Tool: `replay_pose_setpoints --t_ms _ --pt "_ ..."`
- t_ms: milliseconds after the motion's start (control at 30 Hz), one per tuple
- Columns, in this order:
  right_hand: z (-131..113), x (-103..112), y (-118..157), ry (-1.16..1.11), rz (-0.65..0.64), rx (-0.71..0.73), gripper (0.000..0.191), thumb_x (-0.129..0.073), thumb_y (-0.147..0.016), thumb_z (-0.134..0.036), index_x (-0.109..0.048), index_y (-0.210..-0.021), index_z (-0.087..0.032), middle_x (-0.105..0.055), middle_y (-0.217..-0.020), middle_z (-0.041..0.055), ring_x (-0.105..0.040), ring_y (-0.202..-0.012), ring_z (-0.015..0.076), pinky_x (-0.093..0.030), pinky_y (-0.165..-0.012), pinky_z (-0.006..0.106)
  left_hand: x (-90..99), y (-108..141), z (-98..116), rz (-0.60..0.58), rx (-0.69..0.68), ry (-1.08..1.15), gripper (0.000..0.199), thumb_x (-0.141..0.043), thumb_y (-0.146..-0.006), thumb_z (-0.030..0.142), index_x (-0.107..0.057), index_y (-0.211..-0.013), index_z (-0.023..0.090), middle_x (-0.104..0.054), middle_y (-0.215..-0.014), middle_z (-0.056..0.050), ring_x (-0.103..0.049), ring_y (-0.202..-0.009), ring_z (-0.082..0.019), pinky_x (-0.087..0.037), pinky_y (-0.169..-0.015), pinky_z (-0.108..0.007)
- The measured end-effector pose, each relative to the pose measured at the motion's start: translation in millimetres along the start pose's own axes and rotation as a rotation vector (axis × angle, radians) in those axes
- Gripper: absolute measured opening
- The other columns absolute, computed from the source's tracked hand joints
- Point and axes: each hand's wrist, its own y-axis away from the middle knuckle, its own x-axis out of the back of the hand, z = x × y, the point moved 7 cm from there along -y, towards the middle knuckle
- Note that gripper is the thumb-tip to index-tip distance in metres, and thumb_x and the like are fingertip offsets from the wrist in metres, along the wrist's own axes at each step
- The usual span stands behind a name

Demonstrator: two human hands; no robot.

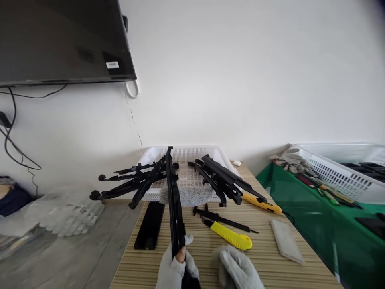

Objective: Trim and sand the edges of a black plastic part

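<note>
My left hand (177, 267), in a pale glove with a bare thumb tip, is wrapped round the lower end of a long black plastic trim strip (174, 196). The strip points up and away, over the front rim of a white basket (156, 152). My right hand (237, 267), gloved too, is curled above the table just below a yellow utility knife (231, 235). Its fingers are closed and slightly blurred; whatever they hold, if anything, is hidden. Beyond the knife lies a black caliper (224, 220). Similar black parts rest across the basket's left (135, 180) and right (222, 176) sides.
A black phone (150, 226) lies left on the wooden table (138, 267). To the right are a yellow-handled tool (261, 204) and a flat whitish packet (286, 241). A green-covered table (306, 216) carries another white basket (333, 172), gloves and tools. A screen (63, 40) hangs upper left.
</note>
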Motion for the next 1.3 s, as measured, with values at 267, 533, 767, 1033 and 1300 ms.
replay_pose_setpoints --t_ms 267,533,767,1033,1300 --pt "-30.1 24.8 4.5 0.463 0.458 0.323 0.045 -0.046 -0.09 -0.057 -0.075 -0.091 -0.023 -0.076 -0.094 0.0121 -0.07 -0.085 0.0295 -0.053 -0.082 0.039 -12.2 6.7 10.9 -0.04 -0.048 -0.127 0.072 -0.07 -0.071 0.069 -0.06 -0.116 0.013 -0.063 -0.059 0.0 -0.058 -0.056 -0.017 -0.044 -0.055 -0.03" --pt "-46.5 29.1 5.2 0.842 0.795 0.421 0.041 -0.042 -0.091 -0.043 -0.072 -0.103 -0.018 -0.071 -0.113 0.0142 -0.063 -0.104 0.0309 -0.046 -0.095 0.046 -14.9 4.1 8.1 -0.111 -0.042 -0.04 0.071 -0.068 -0.073 0.069 -0.06 -0.114 0.012 -0.058 -0.056 0.003 -0.056 -0.053 -0.015 -0.041 -0.054 -0.029" --pt "-36.7 26.5 -19.4 1.065 0.602 0.196 0.041 -0.049 -0.09 -0.033 -0.067 -0.124 -0.019 -0.067 -0.126 0.0087 -0.055 -0.123 0.028 -0.03 -0.112 0.045 -18.5 2.0 3.4 -0.222 0.085 0.023 0.098 -0.07 -0.07 0.071 -0.046 -0.142 0.01 -0.06 -0.061 0.002 -0.057 -0.056 -0.016 -0.039 -0.052 -0.028" --pt "-38.4 28.8 -5.5 0.727 0.541 0.202 0.043 -0.044 -0.094 -0.04 -0.064 -0.127 -0.02 -0.069 -0.119 0.0117 -0.066 -0.106 0.0279 -0.049 -0.09 0.038 -16.8 5.5 5.3 -0.245 0.125 0.022 0.092 -0.077 -0.073 0.058 -0.039 -0.148 0.021 -0.055 -0.066 0.005 -0.052 -0.06 -0.013 -0.042 -0.054 -0.026" --pt "-20.3 27.3 -3.4 -0.195 0.279 0.012 0.057 -0.056 -0.078 -0.07 -0.06 -0.104 -0.019 -0.052 -0.054 -0.0058 -0.041 -0.032 0.0099 -0.03 -0.03 0.021 -14.9 5.4 15.7 -0.342 -0.059 -0.228 0.08 -0.089 -0.063 0.033 -0.053 -0.133 0.021 -0.057 -0.078 0.003 -0.054 -0.071 -0.012 -0.044 -0.067 -0.029"
